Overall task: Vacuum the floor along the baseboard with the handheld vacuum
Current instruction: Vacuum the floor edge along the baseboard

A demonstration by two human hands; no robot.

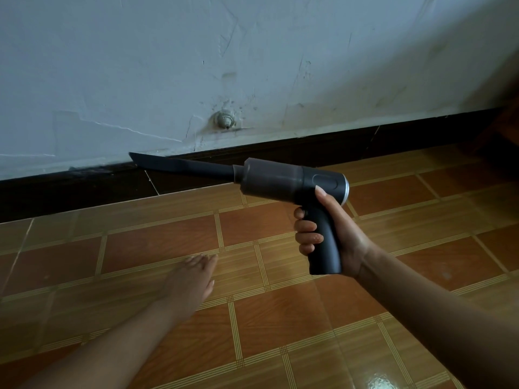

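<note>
By baseboard (84,189) — handheld vacuum (292,182) gripped in right hand (334,234).

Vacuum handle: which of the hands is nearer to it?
Right. The right hand is wrapped around the vacuum handle. The left hand rests flat on the floor, below and to the left, apart from it.

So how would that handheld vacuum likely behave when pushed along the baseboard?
Probably light: the right hand alone holds the handheld vacuum aloft by its grip. The crevice nozzle looks straight and rigid, so it likely won't flex against the baseboard.
</note>
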